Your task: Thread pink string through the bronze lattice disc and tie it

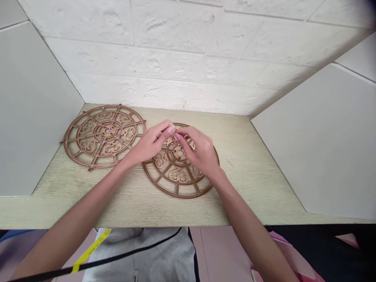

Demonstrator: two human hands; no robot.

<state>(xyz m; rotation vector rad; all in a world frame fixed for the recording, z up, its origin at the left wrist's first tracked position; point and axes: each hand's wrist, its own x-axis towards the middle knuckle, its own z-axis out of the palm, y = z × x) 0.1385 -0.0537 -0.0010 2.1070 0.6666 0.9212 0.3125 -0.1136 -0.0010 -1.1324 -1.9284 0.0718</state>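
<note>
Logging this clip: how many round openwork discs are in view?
2: one openwork disc at the left of the tabletop; the other beside it, under the left hand and right hand.

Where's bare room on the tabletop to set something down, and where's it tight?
Widest bare patch: the tabletop between the right disc and the white side panel. A narrower strip runs along the front edge, below both discs. Tightest is between the left disc and the right disc, where the left hand and right hand crowd together.

Left disc [102, 133], right disc [178, 176] — on a shelf [243, 188]
</note>
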